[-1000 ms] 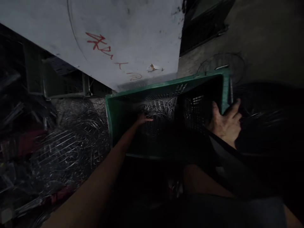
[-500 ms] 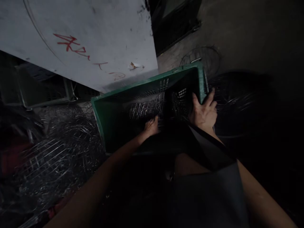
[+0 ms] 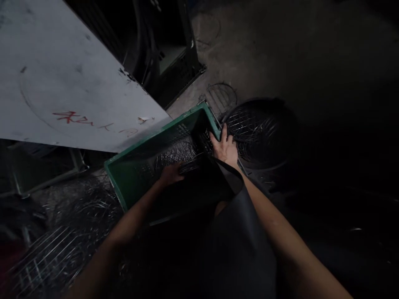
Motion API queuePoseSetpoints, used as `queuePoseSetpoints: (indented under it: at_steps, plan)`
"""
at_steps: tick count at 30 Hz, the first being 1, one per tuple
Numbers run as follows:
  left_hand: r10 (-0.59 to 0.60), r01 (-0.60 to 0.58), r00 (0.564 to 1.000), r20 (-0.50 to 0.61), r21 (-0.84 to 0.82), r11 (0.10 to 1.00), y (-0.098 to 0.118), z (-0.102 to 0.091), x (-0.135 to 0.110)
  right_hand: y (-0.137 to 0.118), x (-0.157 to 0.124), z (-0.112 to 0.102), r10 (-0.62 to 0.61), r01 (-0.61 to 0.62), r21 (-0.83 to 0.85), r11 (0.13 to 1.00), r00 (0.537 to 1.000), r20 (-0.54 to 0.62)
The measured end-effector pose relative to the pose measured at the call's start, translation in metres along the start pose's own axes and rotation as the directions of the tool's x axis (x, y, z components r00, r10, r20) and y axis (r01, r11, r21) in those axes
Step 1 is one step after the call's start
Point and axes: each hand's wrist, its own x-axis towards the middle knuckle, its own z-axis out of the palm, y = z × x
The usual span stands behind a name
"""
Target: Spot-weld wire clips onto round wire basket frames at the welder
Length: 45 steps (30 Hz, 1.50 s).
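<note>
Now your right hand [image 3: 225,149], fingers spread, sits on the green crate [image 3: 131,176] at the frame's middle. Inside, your left hand [image 3: 171,173] is by shiny wires [image 3: 176,152]; its fingers are too dark to tell.

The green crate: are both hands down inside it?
No, the left hand is inside the green crate, but the right hand is on its rim.

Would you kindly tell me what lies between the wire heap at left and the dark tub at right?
In the head view, the green crate lies between them, the right hand on its rim.
</note>
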Motion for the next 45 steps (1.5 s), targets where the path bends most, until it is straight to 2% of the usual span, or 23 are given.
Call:
queuePoseSetpoints:
  at_steps: [3,4,6,8,11,13,14,16,18,19,21,23,25,26,28,29,32,34,37,39,41,43,45]
  plan:
    - [-0.028,0.028,0.999,-0.037,0.011,1.0,-0.01,-0.027,-0.031,0.0,0.0,-0.006,-0.071,0.078,0.156,0.985,0.996,-0.052]
    - [-0.028,0.028,0.998,-0.051,0.01,1.0,-0.012,-0.038,-0.042,-0.001,-0.002,-0.01,-0.118,0.13,0.261,0.956,0.991,-0.061]
    - [-0.014,0.014,0.996,-0.093,0.001,1.0,-0.012,-0.059,-0.065,-0.006,-0.007,-0.018,-0.212,0.207,0.5,0.841,0.976,-0.047]
    - [0.004,-0.006,0.987,-0.163,-0.015,1.0,-0.008,-0.082,-0.084,-0.013,-0.016,-0.029,-0.256,0.205,0.654,0.728,0.966,-0.018]
    - [0.069,-0.069,0.973,-0.219,0.011,0.998,0.011,-0.121,-0.099,-0.019,-0.025,-0.048,-0.2,0.156,0.704,0.693,0.98,-0.021]
    - [0.142,-0.132,0.963,-0.231,0.06,0.989,0.036,-0.151,-0.099,-0.013,-0.027,-0.063,-0.162,0.141,0.731,0.667,0.986,-0.043]
    - [0.189,-0.172,0.952,-0.243,0.089,0.981,0.052,-0.168,-0.098,-0.006,-0.028,-0.072,-0.134,0.139,0.767,0.626,0.988,-0.07]
    - [0.302,-0.272,0.913,-0.276,0.142,0.952,0.089,-0.2,-0.091,0.017,-0.03,-0.091,-0.081,0.188,0.862,0.471,0.982,-0.17]
    - [0.417,-0.375,0.861,-0.29,0.19,0.907,0.131,-0.231,-0.078,0.048,-0.034,-0.11,-0.062,0.295,0.911,0.288,0.955,-0.289]
    - [0.458,-0.408,0.843,-0.284,0.219,0.886,0.153,-0.245,-0.068,0.065,-0.036,-0.119,-0.066,0.339,0.91,0.241,0.941,-0.333]
    - [0.563,-0.498,0.789,-0.245,0.279,0.821,0.195,-0.268,-0.042,0.099,-0.04,-0.134,-0.081,0.369,0.886,0.282,0.929,-0.361]
    - [0.676,-0.618,0.716,-0.175,0.291,0.73,0.233,-0.28,-0.008,0.13,-0.043,-0.143,0.032,0.314,0.849,0.424,0.932,-0.361]
    - [0.751,-0.707,0.649,-0.119,0.27,0.654,0.264,-0.279,0.034,0.155,-0.045,-0.141,0.23,0.197,0.823,0.533,0.902,-0.365]
    - [0.777,-0.742,0.622,-0.09,0.249,0.623,0.276,-0.274,0.055,0.165,-0.045,-0.135,0.318,0.138,0.825,0.547,0.878,-0.358]
    - [0.808,-0.788,0.589,-0.013,0.21,0.578,0.292,-0.252,0.099,0.179,-0.047,-0.112,0.431,0.059,0.852,0.521,0.843,-0.321]
    - [0.809,-0.796,0.587,0.037,0.206,0.569,0.296,-0.237,0.119,0.183,-0.048,-0.095,0.457,0.032,0.864,0.503,0.838,-0.297]
    - [0.741,-0.77,0.635,0.219,0.261,0.583,0.293,-0.183,0.17,0.189,-0.051,-0.033,0.519,-0.089,0.864,0.495,0.828,-0.212]
    - [0.654,-0.719,0.695,0.3,0.317,0.619,0.285,-0.146,0.191,0.189,-0.053,0.007,0.547,-0.22,0.834,0.507,0.829,-0.114]
    - [0.525,-0.612,0.791,0.314,0.405,0.679,0.276,-0.101,0.205,0.191,-0.054,0.049,0.551,-0.381,0.765,0.52,0.833,0.04]
    - [0.482,-0.536,0.843,0.238,0.447,0.716,0.277,-0.081,0.208,0.193,-0.054,0.062,0.559,-0.456,0.716,0.529,0.822,0.11]
    - [0.467,-0.487,0.869,0.16,0.437,0.756,0.282,-0.07,0.211,0.193,-0.052,0.065,0.575,-0.516,0.658,0.549,0.804,0.151]
    - [0.459,-0.472,0.879,0.13,0.376,0.797,0.288,-0.069,0.212,0.191,-0.051,0.061,0.589,-0.538,0.604,0.588,0.797,0.137]
    - [0.485,-0.494,0.868,0.102,0.273,0.826,0.289,-0.079,0.206,0.186,-0.05,0.054,0.603,-0.549,0.513,0.66,0.794,0.074]
